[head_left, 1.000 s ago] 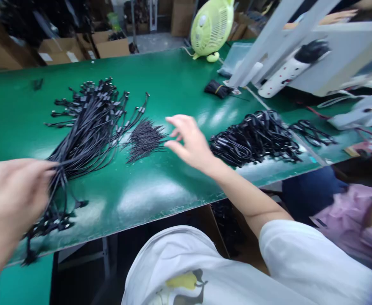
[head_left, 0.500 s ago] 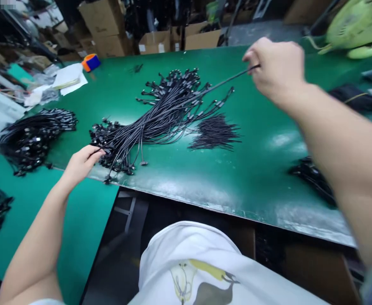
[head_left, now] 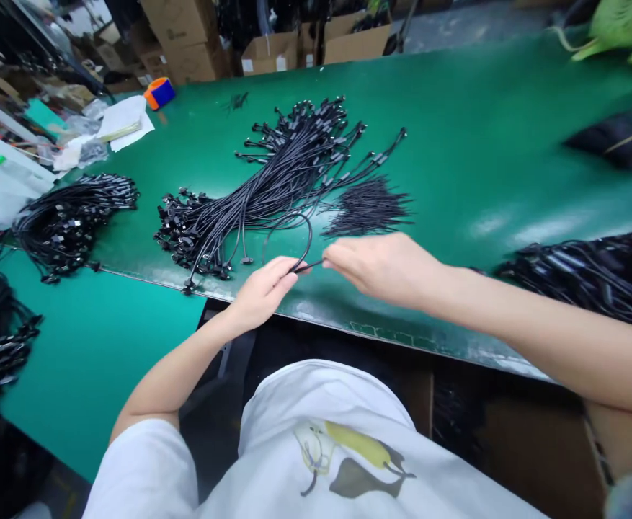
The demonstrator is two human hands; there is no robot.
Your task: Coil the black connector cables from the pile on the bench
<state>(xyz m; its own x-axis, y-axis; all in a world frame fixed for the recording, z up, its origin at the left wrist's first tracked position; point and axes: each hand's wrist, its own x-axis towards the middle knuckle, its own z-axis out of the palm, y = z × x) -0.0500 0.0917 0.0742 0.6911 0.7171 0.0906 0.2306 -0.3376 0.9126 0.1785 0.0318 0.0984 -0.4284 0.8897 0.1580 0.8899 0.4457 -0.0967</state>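
Observation:
A single black cable (head_left: 310, 234) bends into a loop above the table's front edge. Its lower part is pinched in my left hand (head_left: 264, 292), and my right hand (head_left: 375, 265) grips a thin black end of it just to the right. The fingertips cover both gripped ends. Behind the hands lies a large bundle of black cables (head_left: 272, 180) with small connectors at each end. To its right is a pile of short black ties (head_left: 370, 207), close to my right hand.
Coiled cables (head_left: 597, 277) lie at the right, beside a black pouch (head_left: 615, 140). More finished-looking cable bundles (head_left: 75, 216) rest at the left. An orange and blue tape roll (head_left: 158, 94), papers (head_left: 126, 121) and cardboard boxes (head_left: 269, 54) are farther back. The green table (head_left: 456, 173) ends in front of my body.
My hands were far apart with the cable stretched between them. They have come together near the front edge, and the cable now curves into a loop.

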